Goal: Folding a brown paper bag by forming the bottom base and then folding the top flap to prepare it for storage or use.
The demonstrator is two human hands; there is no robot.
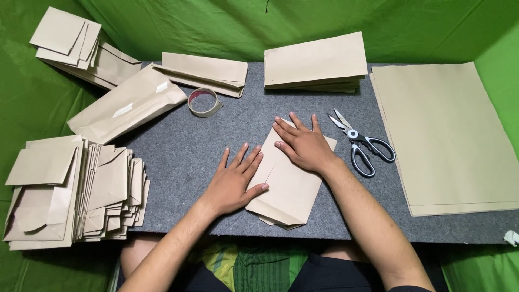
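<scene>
As seen from the head camera, a folded brown paper envelope (287,184) lies near the front middle of a grey felt mat (216,140), tilted so that its upper end leans to the right. The left hand (235,181) lies flat, palm down, with fingers spread; its fingertips rest on the left edge of the envelope while the palm sits on the mat just beside it. The right hand (303,145) lies flat on the upper end of the envelope, fingers spread and pointing up and to the left. Neither hand grips anything; both press open against the paper, near each other but apart.

Scissors (359,143) with black handles lie just right of the right hand, blades open. A roll of tape (204,102) stands behind the left hand. Large brown paper sheets (448,140) are stacked at the right edge of the mat. Finished envelope stacks sit at the rear middle (314,64), rear left (203,73) and front left (70,192).
</scene>
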